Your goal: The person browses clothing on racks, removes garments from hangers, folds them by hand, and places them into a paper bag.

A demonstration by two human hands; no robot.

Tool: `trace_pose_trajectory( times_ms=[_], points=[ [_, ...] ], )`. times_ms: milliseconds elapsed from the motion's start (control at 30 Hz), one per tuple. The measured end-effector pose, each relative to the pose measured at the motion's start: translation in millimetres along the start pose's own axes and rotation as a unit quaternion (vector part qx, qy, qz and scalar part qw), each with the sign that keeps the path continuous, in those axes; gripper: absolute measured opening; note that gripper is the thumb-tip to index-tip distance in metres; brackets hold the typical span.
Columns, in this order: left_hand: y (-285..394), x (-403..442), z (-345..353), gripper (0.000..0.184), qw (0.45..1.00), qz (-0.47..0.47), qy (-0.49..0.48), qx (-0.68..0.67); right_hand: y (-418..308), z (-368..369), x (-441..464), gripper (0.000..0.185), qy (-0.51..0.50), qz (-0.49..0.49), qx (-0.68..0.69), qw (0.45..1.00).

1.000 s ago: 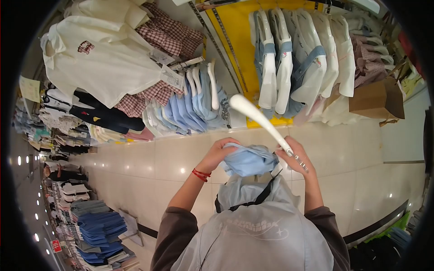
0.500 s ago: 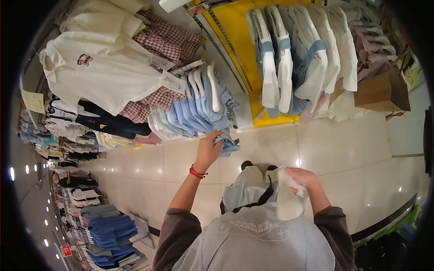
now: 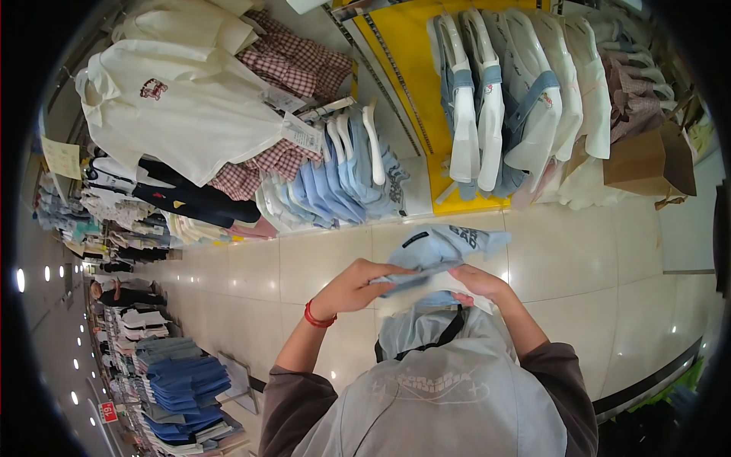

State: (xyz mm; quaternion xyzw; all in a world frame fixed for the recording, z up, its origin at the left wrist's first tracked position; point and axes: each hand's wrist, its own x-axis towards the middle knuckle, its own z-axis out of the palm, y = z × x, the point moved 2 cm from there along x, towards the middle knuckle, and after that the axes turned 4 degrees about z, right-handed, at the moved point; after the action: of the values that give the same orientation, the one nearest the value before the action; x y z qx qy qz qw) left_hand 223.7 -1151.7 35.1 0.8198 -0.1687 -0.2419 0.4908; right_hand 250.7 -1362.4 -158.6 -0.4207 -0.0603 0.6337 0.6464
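My left hand [image 3: 356,287], with red cords at its wrist, is closed on the near left edge of a light blue garment [image 3: 434,247]. Dark lettering and a dark strip show on this garment, which is spread in the air in front of my body. My right hand [image 3: 481,283] is at the garment's right side, fingers curled around a blurred white item [image 3: 482,303]. Most of that item is hidden under the blue cloth and the hand, so its kind is unclear. Whether the right fingers also grip the blue cloth cannot be made out.
Ahead hang blue tops on white hangers [image 3: 373,145] and white-and-blue garments [image 3: 487,114] before a yellow panel. A white shirt [image 3: 171,103] hangs at upper left. A brown paper bag [image 3: 651,164] is at right. Blue clothes [image 3: 186,381] and a distant person [image 3: 126,295] are at left.
My left hand has brought the blue garment away from the rack toward my body, where it now spreads out. My right hand has moved up and slightly left to meet it.
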Motion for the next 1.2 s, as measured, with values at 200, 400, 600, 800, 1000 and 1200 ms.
trace_pose_trajectory(
  times_ms=[200, 400, 600, 800, 1000, 1200],
  points=[
    [29, -2, 23, 0.042, 0.989, 0.114, -0.008, 0.096, 24, -16, 14, 0.029, 0.137, 0.018, -0.022, 0.990],
    [48, -15, 16, 0.049, 0.983, 0.074, 0.062, 0.159, 19, -32, -1, 0.027, 0.128, -0.047, 0.137, 0.981],
    [52, 3, 67, 0.045, 0.974, 0.187, -0.027, 0.123, 29, -42, 39, 0.023, 0.292, -0.223, -0.213, 0.905],
    [36, 37, 124, 0.031, 0.953, 0.193, -0.195, -0.129, 24, -23, 64, 0.023, 0.363, -0.279, -0.315, 0.831],
    [-38, 28, 143, 0.031, 0.971, 0.003, -0.239, 0.001, 12, -23, 57, 0.023, 0.391, -0.307, -0.314, 0.809],
    [-63, -28, 120, 0.032, 0.959, 0.014, -0.239, -0.152, 2, -25, 29, 0.024, 0.415, -0.326, -0.294, 0.797]
  ],
)
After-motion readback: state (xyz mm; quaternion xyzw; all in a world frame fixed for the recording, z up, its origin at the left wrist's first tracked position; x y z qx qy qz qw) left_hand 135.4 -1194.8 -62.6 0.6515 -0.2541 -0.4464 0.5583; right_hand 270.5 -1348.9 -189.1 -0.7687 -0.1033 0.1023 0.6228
